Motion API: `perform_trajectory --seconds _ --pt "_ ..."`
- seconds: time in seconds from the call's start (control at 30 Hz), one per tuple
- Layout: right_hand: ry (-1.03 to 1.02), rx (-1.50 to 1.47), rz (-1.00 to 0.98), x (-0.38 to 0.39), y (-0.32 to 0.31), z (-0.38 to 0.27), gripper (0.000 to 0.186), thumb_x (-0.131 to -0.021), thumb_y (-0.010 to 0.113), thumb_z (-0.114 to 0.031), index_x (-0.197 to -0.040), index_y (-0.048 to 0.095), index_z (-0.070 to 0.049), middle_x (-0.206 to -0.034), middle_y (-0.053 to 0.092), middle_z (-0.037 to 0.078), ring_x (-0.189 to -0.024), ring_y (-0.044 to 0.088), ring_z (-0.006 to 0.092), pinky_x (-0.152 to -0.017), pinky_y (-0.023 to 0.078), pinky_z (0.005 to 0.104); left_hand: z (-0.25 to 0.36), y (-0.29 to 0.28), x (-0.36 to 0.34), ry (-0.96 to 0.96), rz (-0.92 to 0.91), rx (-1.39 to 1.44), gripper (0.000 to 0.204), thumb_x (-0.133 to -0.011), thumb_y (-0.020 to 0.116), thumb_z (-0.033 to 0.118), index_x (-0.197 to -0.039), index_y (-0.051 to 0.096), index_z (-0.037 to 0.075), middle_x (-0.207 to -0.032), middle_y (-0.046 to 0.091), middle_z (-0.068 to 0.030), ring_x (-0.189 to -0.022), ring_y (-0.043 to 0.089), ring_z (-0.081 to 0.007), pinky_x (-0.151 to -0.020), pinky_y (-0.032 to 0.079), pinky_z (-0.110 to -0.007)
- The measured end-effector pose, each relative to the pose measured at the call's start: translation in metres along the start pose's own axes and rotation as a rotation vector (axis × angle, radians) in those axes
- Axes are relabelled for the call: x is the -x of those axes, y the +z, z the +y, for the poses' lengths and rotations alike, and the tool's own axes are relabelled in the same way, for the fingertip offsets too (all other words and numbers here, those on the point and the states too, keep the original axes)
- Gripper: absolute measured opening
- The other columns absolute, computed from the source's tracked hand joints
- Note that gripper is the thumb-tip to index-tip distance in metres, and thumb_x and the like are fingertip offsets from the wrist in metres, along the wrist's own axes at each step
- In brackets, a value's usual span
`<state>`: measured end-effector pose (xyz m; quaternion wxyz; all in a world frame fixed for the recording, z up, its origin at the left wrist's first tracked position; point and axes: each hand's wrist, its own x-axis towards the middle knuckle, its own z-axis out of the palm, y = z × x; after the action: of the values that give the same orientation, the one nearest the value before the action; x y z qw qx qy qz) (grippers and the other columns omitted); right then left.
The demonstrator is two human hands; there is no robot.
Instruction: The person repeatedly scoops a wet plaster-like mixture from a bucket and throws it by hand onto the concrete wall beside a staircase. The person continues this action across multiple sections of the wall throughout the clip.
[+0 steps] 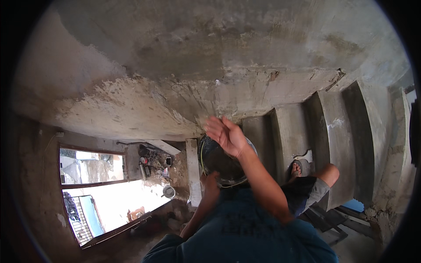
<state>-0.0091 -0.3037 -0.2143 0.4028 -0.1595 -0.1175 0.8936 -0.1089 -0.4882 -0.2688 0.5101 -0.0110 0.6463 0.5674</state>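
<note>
A round bucket (pixel 226 163) with dark grey, wet-looking contents stands on the stairs in front of my body, against the wall. Its rim has a thin yellowish edge or handle on the left side. My left hand (pixel 211 179) is at the near left rim, its fingers curled over the edge; they are somewhat blurred. Above the far part of the bucket, my right hand (pixel 227 136) is raised with its fingers stretched out and nothing in them. It is close to the plastered wall (pixel 193 94), whose surface is patchy, part dark grey and part pale.
Concrete steps (pixel 291 127) run to the right, where my foot (pixel 297 168) rests beside a pale curved piece (pixel 307 156). On the left, a board (pixel 193 168) borders the bucket. Beyond it are a lower floor with a grey pail (pixel 168 191), assorted clutter and a bright window opening (pixel 93 166).
</note>
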Motion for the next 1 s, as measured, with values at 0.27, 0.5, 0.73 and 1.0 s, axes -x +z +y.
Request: perform_trajectory --seconds 0.27,0.5,0.73,1.0 --pt "-0.023 0.297 0.701 -0.007 -0.072 0.018 0.036 -0.103 0.048 -0.024 -0.127 0.056 0.002 -0.114 0.064 0.012 -0.105 0.064 0.0205 -0.088 0.053 0.0328 0.005 0.002 0.006 0.016 -0.087 -0.018 0.044 -0.07 0.065 -0.004 -0.114 0.061 -0.005 -0.1 0.066 -0.0137 -0.087 0.065 -0.0268 -0.075 0.054 -0.039" --pt "0.103 0.284 0.873 0.027 -0.244 0.104 0.039 -0.103 0.038 -0.023 -0.122 0.06 0.002 -0.112 0.065 0.019 -0.1 0.064 0.0354 -0.093 0.054 0.0437 0.005 0.004 0.003 0.049 -0.125 -0.078 0.041 -0.069 0.066 -0.004 -0.11 0.063 -0.004 -0.1 0.066 -0.0125 -0.087 0.065 -0.025 -0.074 0.054 -0.037" --pt "-0.277 -0.282 0.064 0.009 -0.026 -0.046 0.039 -0.106 0.037 -0.025 -0.128 0.053 0.003 -0.122 0.064 0.018 -0.107 0.065 0.0306 -0.104 0.051 0.0414 0.001 0.005 0.002 0.04 -0.08 -0.072 0.041 -0.07 0.065 -0.005 -0.111 0.063 -0.005 -0.096 0.068 -0.0126 -0.084 0.066 -0.0251 -0.074 0.053 -0.037" --pt "-0.024 0.463 0.759 0.009 -0.115 0.005 0.035 -0.099 0.039 -0.017 -0.122 0.06 -0.001 -0.112 0.066 0.017 -0.097 0.066 0.027 -0.09 0.053 0.0381 0.014 0.018 0.011 0.064 -0.169 0.014 0.044 -0.069 0.065 -0.006 -0.113 0.062 -0.002 -0.097 0.066 -0.0119 -0.086 0.065 -0.0251 -0.076 0.053 -0.037"
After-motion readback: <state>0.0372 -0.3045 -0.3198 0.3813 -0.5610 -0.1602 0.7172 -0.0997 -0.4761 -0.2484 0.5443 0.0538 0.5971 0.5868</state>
